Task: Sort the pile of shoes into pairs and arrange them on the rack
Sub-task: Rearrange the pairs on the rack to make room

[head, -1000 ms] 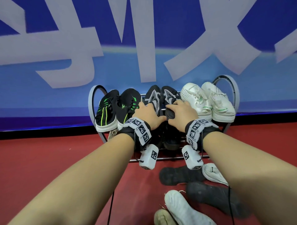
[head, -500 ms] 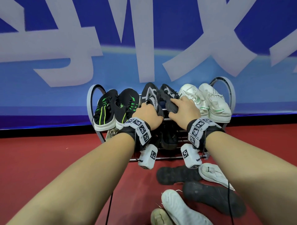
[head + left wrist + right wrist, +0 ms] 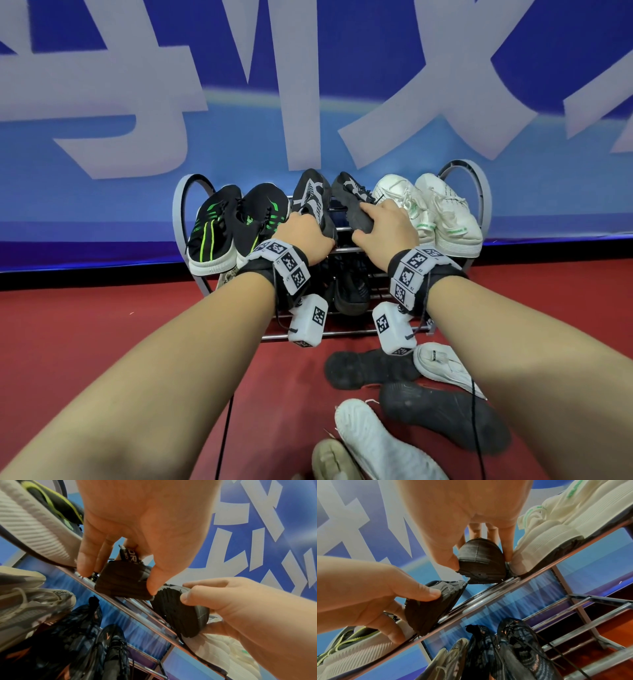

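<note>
Both hands are working at the top shelf of the rack (image 3: 478, 192), middle slot.

Left hand (image 3: 303, 236) is gripping the heel of the left black shoe (image 3: 313, 198); in the left wrist view the thumb and fingers (image 3: 89, 555) are curling round the heel, which is sitting on the shelf bars. Toe is pointing up toward the far wall.

Right hand (image 3: 383, 228) is gripping the heel of the right black shoe (image 3: 352, 202), thumb on one side and fingers on the other. This shoe is tilting, sole turned partly leftward; its heel is at the front bar, just beside the white pair (image 3: 431, 209). The two black heels are lying close together, nearly touching in the right wrist view.

Green-striped pair (image 3: 236, 222) is sitting at the left end of the top shelf, the white pair at the right end, toes up against the blue banner (image 3: 239, 120).

Lower shelf is holding a dark knit pair (image 3: 505, 649) under the hands, with a grey shoe (image 3: 34, 601) to their left.

On the red floor (image 3: 85, 325), near side of the rack: two black shoes (image 3: 370, 368) lying sole-up, a white shoe (image 3: 442, 363) to their right, another white shoe (image 3: 380, 442) sole-up, and a beige shoe (image 3: 332, 459) at the near edge, cut off.
</note>
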`<move>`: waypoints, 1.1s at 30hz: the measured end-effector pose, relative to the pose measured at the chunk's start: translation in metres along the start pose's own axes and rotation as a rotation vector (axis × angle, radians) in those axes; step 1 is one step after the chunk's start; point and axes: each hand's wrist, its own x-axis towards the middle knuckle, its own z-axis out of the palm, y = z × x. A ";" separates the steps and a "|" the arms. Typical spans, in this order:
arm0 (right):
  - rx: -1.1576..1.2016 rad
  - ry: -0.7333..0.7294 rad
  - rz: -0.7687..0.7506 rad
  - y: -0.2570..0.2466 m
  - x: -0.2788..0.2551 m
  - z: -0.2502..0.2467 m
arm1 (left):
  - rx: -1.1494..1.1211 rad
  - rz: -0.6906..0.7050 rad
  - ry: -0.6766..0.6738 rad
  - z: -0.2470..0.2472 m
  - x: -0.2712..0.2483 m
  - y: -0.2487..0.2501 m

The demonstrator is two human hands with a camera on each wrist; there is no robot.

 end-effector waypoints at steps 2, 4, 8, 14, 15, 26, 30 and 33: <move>-0.005 0.001 -0.001 0.001 0.001 0.000 | 0.000 0.001 0.002 0.000 0.000 0.000; -0.014 -0.002 -0.005 0.001 0.001 0.001 | 0.000 -0.002 0.006 0.000 0.000 0.000; -0.012 0.005 -0.009 0.001 0.001 0.001 | -0.011 -0.002 0.007 -0.002 -0.003 0.001; -0.147 -0.054 -0.061 0.001 -0.003 0.004 | 0.033 0.006 0.022 0.002 -0.005 0.002; -0.169 -0.067 -0.070 0.001 -0.002 0.005 | 0.051 0.004 0.031 0.003 -0.007 0.002; -0.452 -0.148 -0.184 -0.003 0.002 0.023 | 0.351 0.121 0.075 0.019 -0.020 0.002; -0.498 -0.207 -0.203 -0.004 0.002 0.032 | 0.431 0.165 0.092 0.024 -0.018 0.003; -0.519 -0.213 -0.228 -0.005 0.005 0.034 | 0.455 0.189 0.126 0.026 -0.015 0.003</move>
